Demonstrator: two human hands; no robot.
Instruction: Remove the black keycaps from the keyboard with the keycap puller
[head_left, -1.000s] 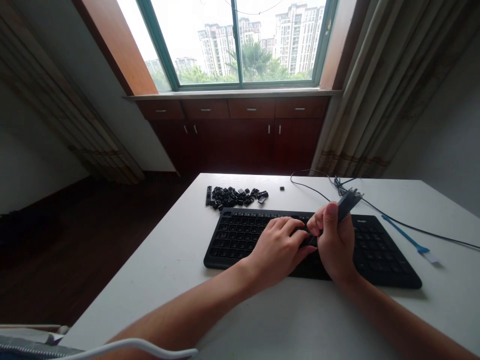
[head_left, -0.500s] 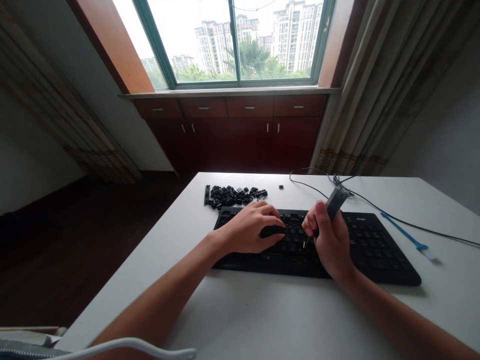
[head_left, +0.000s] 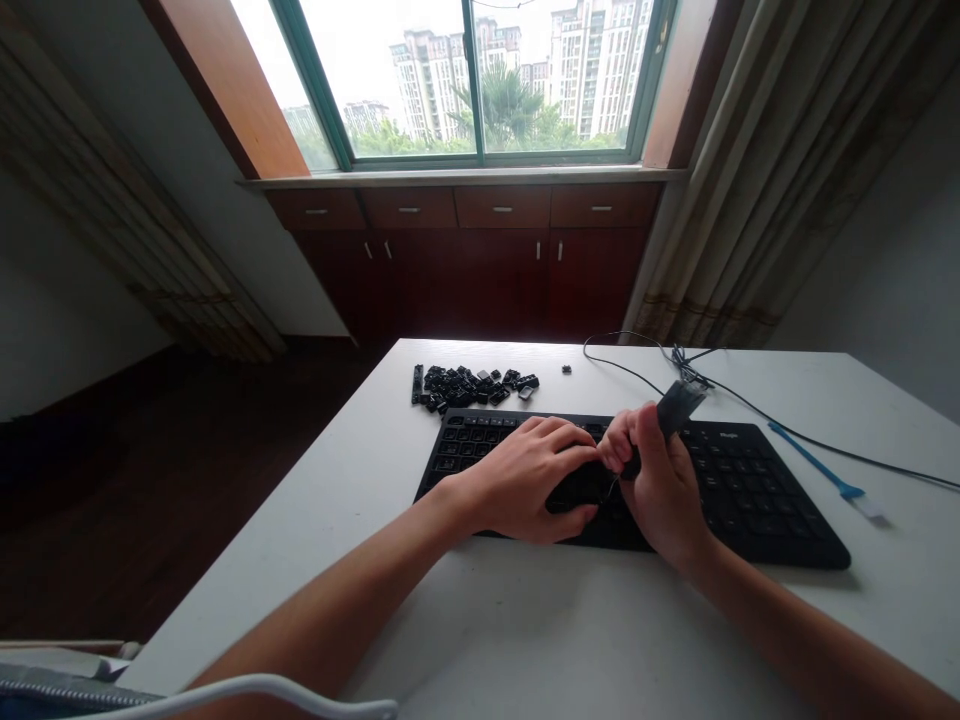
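A black keyboard (head_left: 757, 490) lies across the white table. In my right hand (head_left: 660, 480) is a dark keycap puller (head_left: 679, 405), its brush-like end pointing up and away and its thin wire end reaching down over the keys. My left hand (head_left: 532, 480) hovers over the middle of the keyboard, thumb and fingers apart, with its fingertips close to the right hand's fingers and the wire. Whether a keycap sits in the wire is too small to tell. Beyond the keyboard's far edge lies a pile of loose black keycaps (head_left: 469, 388).
A single keycap (head_left: 566, 370) lies apart from the pile. A black cable (head_left: 810, 441) runs over the table's right side. A blue brush (head_left: 817, 462) with a pale tip rests right of the keyboard. A white curved bar (head_left: 300, 692) shows at the lower left.
My left hand has moved right and nearer to me, toward the wire end of the keycap puller, uncovering keys at the keyboard's left. The right hand has barely moved.
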